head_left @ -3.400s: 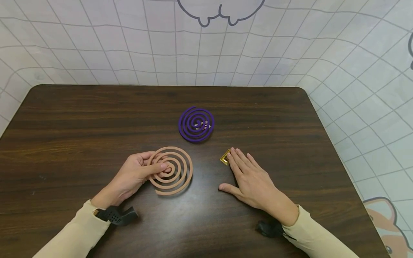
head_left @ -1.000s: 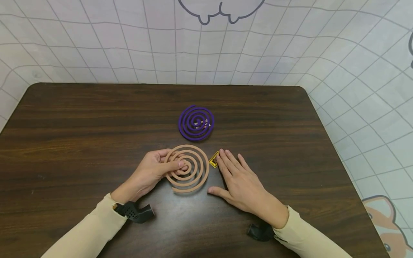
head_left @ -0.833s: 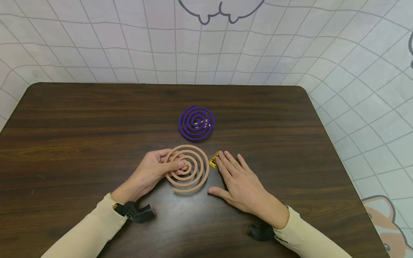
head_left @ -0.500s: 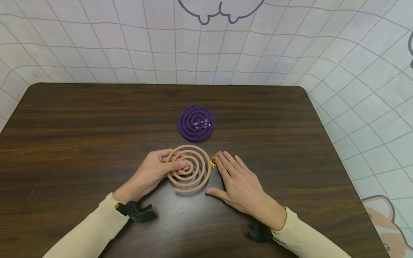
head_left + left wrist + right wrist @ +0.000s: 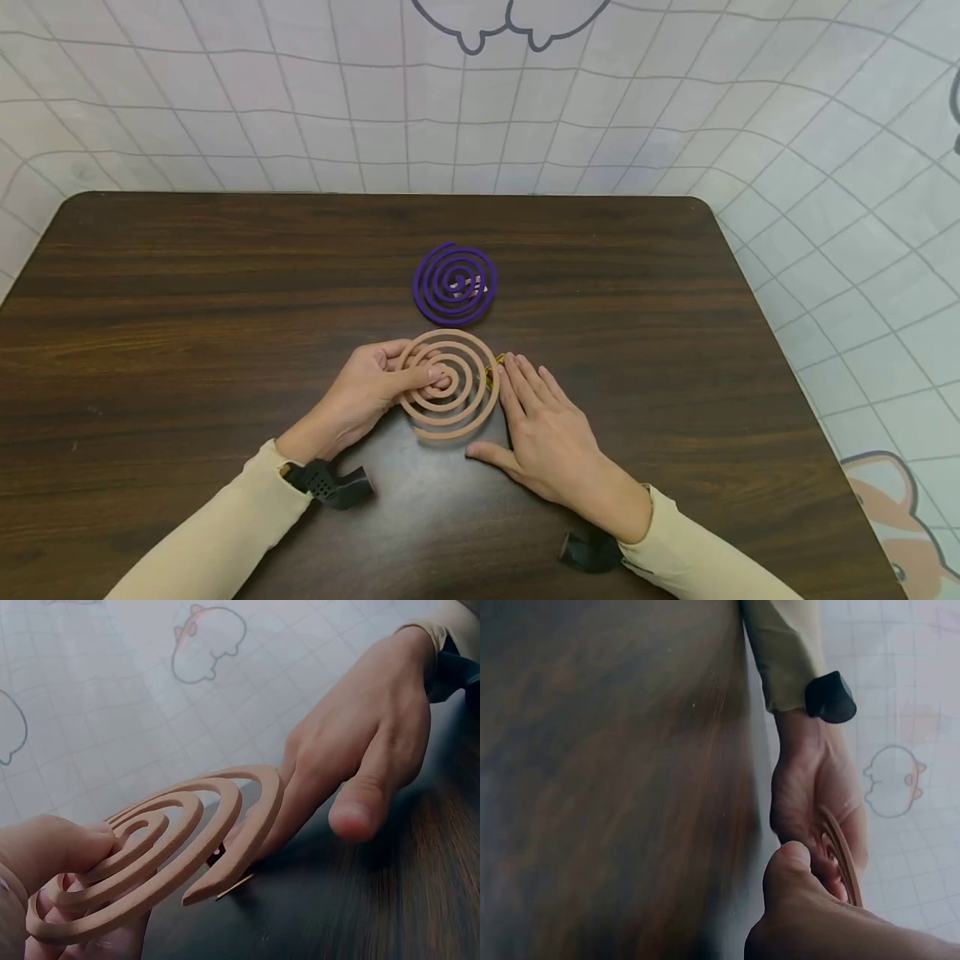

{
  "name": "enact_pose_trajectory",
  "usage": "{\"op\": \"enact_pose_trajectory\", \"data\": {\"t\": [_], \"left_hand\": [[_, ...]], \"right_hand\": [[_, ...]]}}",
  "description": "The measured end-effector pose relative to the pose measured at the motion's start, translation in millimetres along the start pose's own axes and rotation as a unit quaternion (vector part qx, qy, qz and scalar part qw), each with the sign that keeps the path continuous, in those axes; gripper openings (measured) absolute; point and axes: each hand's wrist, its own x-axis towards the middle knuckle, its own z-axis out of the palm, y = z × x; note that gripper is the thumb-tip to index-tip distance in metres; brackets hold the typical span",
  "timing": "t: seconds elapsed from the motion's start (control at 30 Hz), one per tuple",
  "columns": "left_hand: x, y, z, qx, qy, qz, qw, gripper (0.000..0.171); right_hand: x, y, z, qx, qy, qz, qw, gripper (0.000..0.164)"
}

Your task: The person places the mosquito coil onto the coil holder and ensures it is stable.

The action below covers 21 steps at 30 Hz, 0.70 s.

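A tan mosquito coil (image 5: 450, 433) is pinched near its centre between the thumb and fingers of my left hand (image 5: 367, 387). In the left wrist view the coil (image 5: 225, 881) tilts above the table. My right hand (image 5: 551, 437) lies palm down, fingers straight, fingertips on a small gold metal plate (image 5: 492, 372). The coil's right rim overlaps that plate in the head view, and most of the plate is hidden by the coil and the fingers. Behind the tan coil sits a purple mosquito coil (image 5: 427, 308), with a small silvery piece (image 5: 477, 288) showing through its rings.
The dark wood-grain table (image 5: 187, 292) has rounded far corners. A pale grid-patterned curtain (image 5: 300, 108) with cartoon animals hangs behind it and along the right. Each wrist wears a black camera, one of them the left camera (image 5: 333, 485).
Both hands shift: the left carries the tan coil rightward, while the right slides the gold plate leftward. The coil's edge now overlaps the plate. The purple coil stays in place.
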Motion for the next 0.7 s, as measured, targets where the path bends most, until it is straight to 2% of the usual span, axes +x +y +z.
{"op": "enact_pose_trajectory", "data": {"t": [0.23, 0.5, 0.7], "left_hand": [[6.5, -0.2, 9.6, -0.03, -0.005, 0.001, 0.9995, 0.044], [11.9, -2.7, 17.3, -0.025, 0.0, 0.0, 0.9997, 0.046], [14.5, -4.0, 21.6, -0.043, -0.002, -0.001, 0.9991, 0.046]], "right_hand": [[0, -6, 2, -0.009, 0.023, 0.011, 1.0, 0.11], [0, -11, 1, 0.017, 0.011, 0.033, 0.999, 0.113], [0, -16, 1, 0.03, 0.008, 0.049, 0.998, 0.114]]}}
